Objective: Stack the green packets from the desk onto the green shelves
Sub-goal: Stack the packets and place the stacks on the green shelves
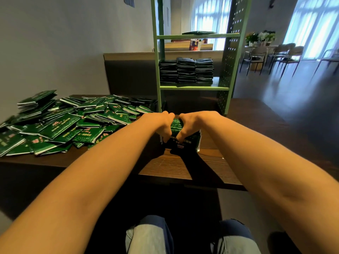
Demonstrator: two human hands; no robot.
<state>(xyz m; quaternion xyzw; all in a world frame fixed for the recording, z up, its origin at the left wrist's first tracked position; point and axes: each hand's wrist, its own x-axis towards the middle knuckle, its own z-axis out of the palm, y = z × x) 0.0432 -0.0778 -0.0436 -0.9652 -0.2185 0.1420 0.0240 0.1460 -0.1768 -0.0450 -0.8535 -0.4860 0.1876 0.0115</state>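
A bundle of green packets (176, 126) stands on the dark wooden desk (170, 167) in front of me. My left hand (159, 123) grips its left side and my right hand (189, 121) grips its right side, thumbs curled over the top. A big loose pile of green packets (60, 121) covers the desk's left half. The green shelves (194, 88) stand behind the desk. Three stacks of packets (186, 70) fill the middle shelf, and one flat packet (199, 32) lies on the shelf above.
A white wall runs along the left. Behind the shelves is a low wooden partition (128, 55) with boxes on it. Chairs and a table with flowers (260, 38) stand at the far right by bright windows. Dark open floor lies right of the desk.
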